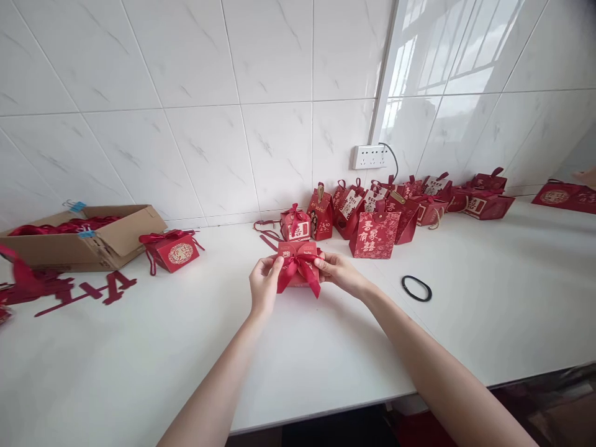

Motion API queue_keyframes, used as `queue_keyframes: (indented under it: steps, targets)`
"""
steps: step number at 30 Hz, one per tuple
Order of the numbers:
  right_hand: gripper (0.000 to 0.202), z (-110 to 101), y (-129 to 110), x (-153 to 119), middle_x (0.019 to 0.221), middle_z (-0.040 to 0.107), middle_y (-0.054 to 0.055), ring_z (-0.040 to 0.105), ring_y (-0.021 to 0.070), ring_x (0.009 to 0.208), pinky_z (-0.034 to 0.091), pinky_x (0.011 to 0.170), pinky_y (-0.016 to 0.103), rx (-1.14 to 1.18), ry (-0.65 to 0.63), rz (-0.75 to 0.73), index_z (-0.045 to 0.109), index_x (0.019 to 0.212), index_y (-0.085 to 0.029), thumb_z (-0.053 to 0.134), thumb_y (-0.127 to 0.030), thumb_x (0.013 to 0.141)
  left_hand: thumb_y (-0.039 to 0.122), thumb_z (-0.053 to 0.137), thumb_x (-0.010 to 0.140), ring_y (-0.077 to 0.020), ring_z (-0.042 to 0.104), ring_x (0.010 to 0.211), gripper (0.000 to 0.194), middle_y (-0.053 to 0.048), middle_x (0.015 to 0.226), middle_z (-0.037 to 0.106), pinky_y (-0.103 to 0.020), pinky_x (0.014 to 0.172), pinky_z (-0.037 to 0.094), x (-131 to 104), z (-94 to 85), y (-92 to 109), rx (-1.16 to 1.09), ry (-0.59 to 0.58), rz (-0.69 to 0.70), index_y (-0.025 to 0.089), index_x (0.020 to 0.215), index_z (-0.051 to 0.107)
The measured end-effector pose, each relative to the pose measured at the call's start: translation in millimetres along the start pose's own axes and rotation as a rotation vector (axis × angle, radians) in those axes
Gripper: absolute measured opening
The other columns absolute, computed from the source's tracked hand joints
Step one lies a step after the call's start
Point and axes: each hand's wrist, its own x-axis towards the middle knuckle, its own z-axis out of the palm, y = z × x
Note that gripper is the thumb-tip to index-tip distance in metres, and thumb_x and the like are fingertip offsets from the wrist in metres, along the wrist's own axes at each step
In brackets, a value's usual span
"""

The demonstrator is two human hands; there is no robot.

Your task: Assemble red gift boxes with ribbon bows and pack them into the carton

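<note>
Between my two hands is a small red gift box (291, 249) with a red ribbon bow (300, 268) tied across its front. My left hand (266, 282) grips the box's left side, thumb in front and fingers behind. On the right side, my right hand (342, 273) closes on the box's edge next to the bow, its thumb by the ribbon. A ribbon tail hangs down over the lower front. Just behind it stands another red box (297, 225) with a bow and a pale label. The box's back and my hidden fingertips cannot be seen.
Several red gift boxes (376, 236) line the tiled wall. A black ring (416, 288) lies on the white table (326, 372). At left are a cardboard box (51, 248) of ribbon, a bowed red box (174, 253) and ribbon pieces (109, 288). Another person's hand (587, 177) shows far right.
</note>
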Motion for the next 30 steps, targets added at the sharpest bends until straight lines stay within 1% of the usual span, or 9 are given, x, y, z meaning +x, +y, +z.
queue_keyframes:
  steps: [3,5,9,12,17,22,26,30]
  targets:
    - [0.040,-0.5,-0.1,-1.0,0.062,0.055,-0.002,0.050,0.0114,0.057,0.043,0.066,0.032,0.036,-0.019,0.016,0.055,0.073,-0.017,0.070,-0.054,0.069,0.052,0.070,0.065,-0.0151,0.059,0.073,0.038,-0.003,0.077,0.064,-0.026,0.067,0.046,1.7,-2.5,0.2,0.012,0.013,-0.004,0.016,0.071,0.057]
    - [0.037,-0.6,0.3,-1.2,0.062,0.055,-0.002,0.050,0.0119,0.057,0.041,0.065,0.031,0.064,-0.026,0.014,0.054,0.072,-0.018,0.070,-0.051,0.070,0.052,0.069,0.066,-0.0130,0.057,0.068,0.038,-0.001,0.071,0.062,-0.024,0.063,0.044,1.3,-3.3,0.5,0.021,0.022,0.006,0.017,0.070,0.056]
    - [0.038,-2.9,0.7,0.3,0.063,0.056,-0.003,0.049,0.0109,0.057,0.039,0.066,0.030,0.148,0.050,-0.035,0.047,0.064,-0.019,0.075,-0.043,0.066,0.051,0.070,0.066,-0.0097,0.050,0.058,0.038,0.002,0.063,0.055,-0.021,0.054,0.039,-1.2,-2.5,2.2,0.044,0.019,0.023,0.017,0.067,0.053]
    - [0.038,-5.2,-0.5,1.4,0.062,0.053,-0.004,0.047,0.0100,0.058,0.038,0.068,0.029,0.192,0.087,-0.028,0.046,0.061,-0.018,0.078,-0.039,0.063,0.050,0.071,0.065,-0.0081,0.045,0.053,0.038,0.004,0.058,0.051,-0.020,0.052,0.037,-2.4,-2.2,4.6,0.066,-0.015,0.025,0.018,0.065,0.052]
    - [0.036,-7.0,-0.2,2.3,0.056,0.045,-0.006,0.042,0.0101,0.056,0.036,0.066,0.029,0.233,0.089,0.006,0.047,0.059,-0.018,0.077,-0.039,0.063,0.050,0.072,0.064,-0.0083,0.046,0.055,0.039,0.004,0.058,0.051,-0.020,0.054,0.037,-0.6,-4.7,8.1,0.098,-0.067,0.020,0.017,0.063,0.052]
    - [0.037,-6.7,0.7,3.3,0.057,0.044,-0.005,0.042,0.0107,0.058,0.036,0.066,0.029,0.233,0.103,-0.001,0.047,0.056,-0.018,0.076,-0.041,0.062,0.052,0.071,0.063,-0.0091,0.047,0.054,0.040,0.003,0.058,0.052,-0.021,0.053,0.038,-0.1,-5.1,11.0,0.103,-0.091,0.004,0.017,0.064,0.054]
    - [0.036,-4.6,-0.6,1.7,0.059,0.045,-0.004,0.043,0.0112,0.061,0.038,0.068,0.029,0.223,0.106,-0.014,0.048,0.055,-0.018,0.074,-0.041,0.064,0.050,0.071,0.064,-0.0093,0.047,0.055,0.038,0.003,0.058,0.052,-0.021,0.053,0.038,-1.4,-3.4,11.1,0.099,-0.065,0.011,0.017,0.062,0.053]
    - [0.032,-3.4,2.4,2.7,0.065,0.048,-0.003,0.044,0.0120,0.064,0.040,0.069,0.030,0.206,0.076,-0.026,0.050,0.061,-0.018,0.071,-0.042,0.067,0.048,0.069,0.066,-0.0106,0.050,0.059,0.035,0.002,0.061,0.054,-0.022,0.056,0.040,-0.9,-1.2,7.2,0.093,0.014,0.018,0.017,0.063,0.052]
